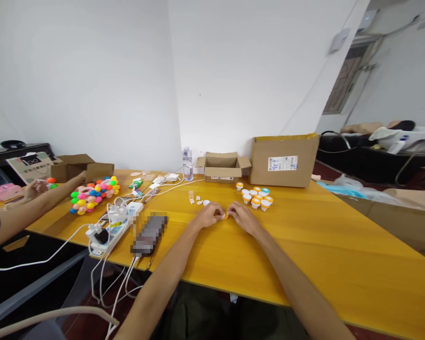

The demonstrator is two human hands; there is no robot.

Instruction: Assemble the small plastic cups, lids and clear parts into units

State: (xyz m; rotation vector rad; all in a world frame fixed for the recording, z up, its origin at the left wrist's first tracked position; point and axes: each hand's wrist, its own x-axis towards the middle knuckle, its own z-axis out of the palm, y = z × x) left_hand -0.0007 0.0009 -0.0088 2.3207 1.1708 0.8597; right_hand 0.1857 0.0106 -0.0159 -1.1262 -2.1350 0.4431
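Note:
My left hand (208,216) and my right hand (244,218) meet low over the yellow table. Their fingertips are pinched around a small orange ring-like piece (225,216), which they partly cover. Just behind my left hand lies a round white piece (206,202). Several small white pieces with dark markings (191,201) are scattered left of it, near a small clear cup (191,194). To the right of my right hand stands a cluster of small round containers (256,203) with white tops and orange rims; one has a teal rim.
Along the wall are a water bottle (187,163), an open cardboard box (222,166) and a larger carton (283,160). On the left lie a phone (149,235), a power strip (118,229) with cables and colourful balls (92,196). Another person's arm (46,203) reaches in there.

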